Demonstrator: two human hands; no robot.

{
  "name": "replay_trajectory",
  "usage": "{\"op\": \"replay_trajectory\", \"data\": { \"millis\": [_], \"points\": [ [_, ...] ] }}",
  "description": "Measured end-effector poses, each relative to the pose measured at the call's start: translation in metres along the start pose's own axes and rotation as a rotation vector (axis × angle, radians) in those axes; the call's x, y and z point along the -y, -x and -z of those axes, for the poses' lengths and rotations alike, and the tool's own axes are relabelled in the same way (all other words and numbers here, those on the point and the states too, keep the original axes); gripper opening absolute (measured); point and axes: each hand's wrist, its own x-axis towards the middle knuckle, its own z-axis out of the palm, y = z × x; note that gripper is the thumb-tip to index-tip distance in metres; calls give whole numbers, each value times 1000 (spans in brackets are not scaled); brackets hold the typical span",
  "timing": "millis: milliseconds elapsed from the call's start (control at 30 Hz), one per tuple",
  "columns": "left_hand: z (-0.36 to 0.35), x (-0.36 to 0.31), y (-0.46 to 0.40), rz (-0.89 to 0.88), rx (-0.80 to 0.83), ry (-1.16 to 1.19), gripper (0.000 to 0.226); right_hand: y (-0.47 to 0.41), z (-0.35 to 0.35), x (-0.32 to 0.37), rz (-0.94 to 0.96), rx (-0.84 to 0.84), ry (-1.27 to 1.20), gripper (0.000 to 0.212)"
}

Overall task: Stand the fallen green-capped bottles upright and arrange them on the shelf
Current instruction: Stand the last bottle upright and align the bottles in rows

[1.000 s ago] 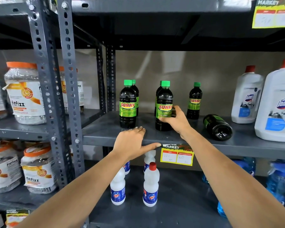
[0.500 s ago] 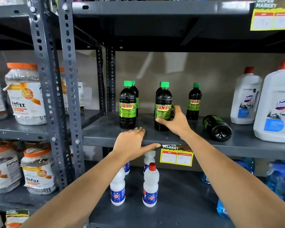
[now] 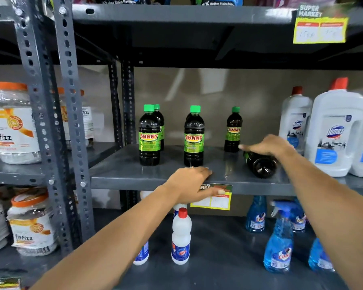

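Note:
Several dark green-capped bottles stand upright on the grey middle shelf: one at the left with another close behind it, one in the middle, a smaller-looking one further back. One more bottle lies on its side at the right, base toward me. My right hand lies over the top of this fallen bottle, fingers spread and pointing left; a closed grip does not show. My left hand rests flat on the shelf's front edge, holding nothing.
Big white red-capped jugs stand right of the fallen bottle. Below are small white bottles and blue spray bottles. Orange-lidded jars fill the left rack behind perforated posts. A price tag hangs under my left hand.
My right hand has let go of the middle upright bottle and moved right onto the fallen bottle. My left hand stays on the shelf edge.

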Motion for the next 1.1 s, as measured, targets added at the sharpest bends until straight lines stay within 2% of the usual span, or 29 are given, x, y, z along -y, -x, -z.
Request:
{"op": "replay_trajectory", "data": {
  "millis": [67,100,167,300,467,633,767,833,933,1100],
  "points": [
    [-4,-1,-2,-13,-13,-56,74,-7,-7,-10,-70,180,-182,105],
    [-6,0,-2,-20,-25,-71,72,-9,-11,-13,-92,200,-281,96],
    [-8,1,-2,-27,-39,-79,70,-16,-17,-17,-102,127,-445,80],
    [-10,2,-3,-26,-41,-89,72,-16,-33,-18,-114,-134,-707,92],
    [-15,2,-7,-6,-63,-60,68,-9,-55,-12,62,-303,-965,82],
    [-17,0,-7,28,-103,-95,66,-8,-63,-12,304,-330,-956,84],
    [-19,-3,-4,78,-153,-113,67,-12,-66,-17,353,-218,-1089,85],
    [-17,-3,-5,86,-144,-87,67,-15,-66,-18,353,-109,-1170,71],
    [-16,-3,-5,87,-107,-52,68,-14,-66,-18,346,-91,-1142,55],
    [-15,-3,-6,90,-96,-46,67,-11,-65,-18,368,-78,-1082,85]
  ]
}}
